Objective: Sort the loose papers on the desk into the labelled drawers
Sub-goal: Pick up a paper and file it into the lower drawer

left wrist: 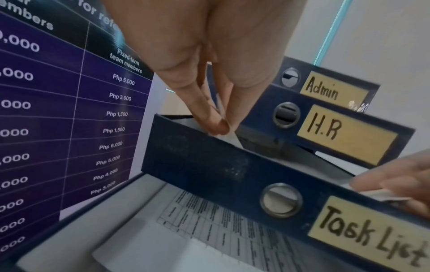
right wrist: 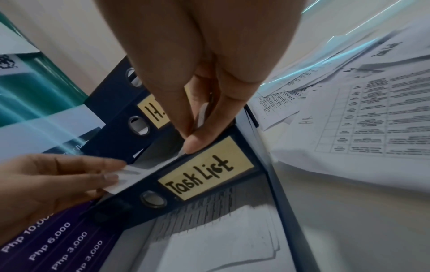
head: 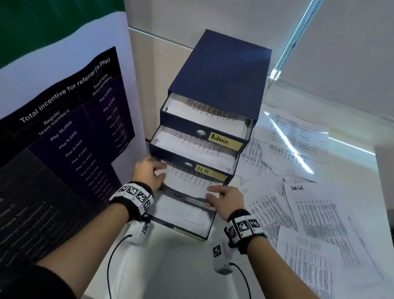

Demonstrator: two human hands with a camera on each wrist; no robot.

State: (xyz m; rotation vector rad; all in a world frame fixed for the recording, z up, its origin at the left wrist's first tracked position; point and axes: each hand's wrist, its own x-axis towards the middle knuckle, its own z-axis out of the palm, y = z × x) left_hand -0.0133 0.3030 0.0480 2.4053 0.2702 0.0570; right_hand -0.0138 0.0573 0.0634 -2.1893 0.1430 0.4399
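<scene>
Nearest the person, the bottom drawer point(head: 187, 215) stands pulled furthest out with printed pages already lying in it, and just above it both hands work one sheet point(head: 186, 182) into the Task List drawer point(left wrist: 232, 176). The left hand point(head: 149, 171) pinches the sheet's left corner between thumb and fingertips, and the right hand point(head: 224, 198) pinches its right edge just above the drawer's label, so neither hand is free. To do this well, I judge the sheet should be kept level and taut between the two pinches, its far edge slid under the H.R drawer point(head: 195, 153) overhanging it, then lowered flat so no corner rides over the front wall and jams when the drawer is pushed in. Letting go with both hands together should keep it from skewing. Above, the Admin drawer point(head: 205, 122) is also open and holds pages. Further off to the right, many loose papers point(head: 310, 215) lie overlapping on the surface point(head: 180, 272), so much sorting remains.
</scene>
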